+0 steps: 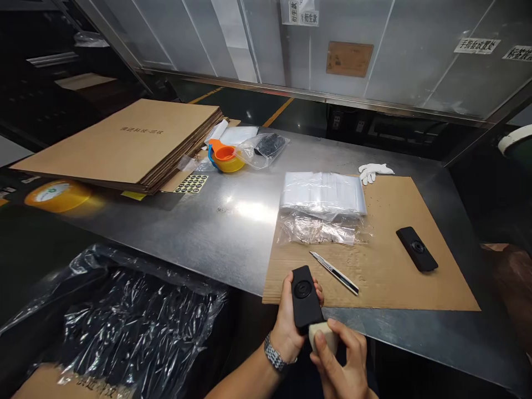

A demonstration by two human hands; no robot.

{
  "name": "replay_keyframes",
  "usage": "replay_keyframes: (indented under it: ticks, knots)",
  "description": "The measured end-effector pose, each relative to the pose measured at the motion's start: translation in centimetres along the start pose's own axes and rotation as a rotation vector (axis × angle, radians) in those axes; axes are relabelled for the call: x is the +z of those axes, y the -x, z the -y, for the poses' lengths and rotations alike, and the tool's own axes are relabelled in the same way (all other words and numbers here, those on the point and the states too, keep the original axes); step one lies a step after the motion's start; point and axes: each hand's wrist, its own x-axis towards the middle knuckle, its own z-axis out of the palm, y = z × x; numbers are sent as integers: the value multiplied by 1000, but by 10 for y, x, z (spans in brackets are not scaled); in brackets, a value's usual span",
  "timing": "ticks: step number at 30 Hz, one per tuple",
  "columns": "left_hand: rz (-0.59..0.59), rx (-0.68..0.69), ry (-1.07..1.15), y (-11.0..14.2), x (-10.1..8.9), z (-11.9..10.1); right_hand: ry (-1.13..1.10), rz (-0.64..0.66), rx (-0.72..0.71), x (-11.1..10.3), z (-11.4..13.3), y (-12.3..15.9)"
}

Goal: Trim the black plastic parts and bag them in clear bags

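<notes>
My left hand [286, 324] is wrapped round a black flat remote-like device [305, 296] with a round button, held upright over the table's near edge. My right hand [343, 360] pinches a small cream-coloured block [324, 334] against the device's lower end. A second black device [416, 249] lies on the brown cardboard sheet [394, 277] to the right. A utility knife [333, 272] lies on the same sheet just beyond my hands.
A stack of clear plastic bags [322, 194] sits at the sheet's far side, a white glove [373, 172] behind it. Flat cardboard boxes [124, 141], an orange-yellow cup [224, 157], a sticker sheet [191, 184] and a tape roll [56, 195] are left. A plastic-lined box [112, 327] stands below.
</notes>
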Motion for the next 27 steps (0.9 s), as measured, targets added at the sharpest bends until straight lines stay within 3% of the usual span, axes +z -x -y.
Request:
replay_keyframes:
  ticks: [6, 11, 14, 16, 18, 20, 25, 27]
  knots:
    - [48, -16, -91, 3, -1, -6, 155, -3, -7, -15, -41, 6]
    - [126, 101, -358, 6, -5, -1, 424, -29, 147, -37, -103, -18]
    - [194, 49, -440, 8, -10, 4, 556, -26, 251, -43, -138, -28]
    - [227, 35, -474, 10, -14, 6, 599, 5, 294, -44, -148, -31]
    - [248, 86, -529, 12, -17, 8, 596, 0, 316, -45, -142, -34]
    - [259, 198, -637, 13, -19, 10, 463, 12, 356, -46, -121, -35]
    - [304, 464, -1084, 20, -21, 17, -312, 370, 465, -40, -51, -38]
    - [319, 499, -1237, 25, -20, 17, -463, 372, 525, -36, -37, -39]
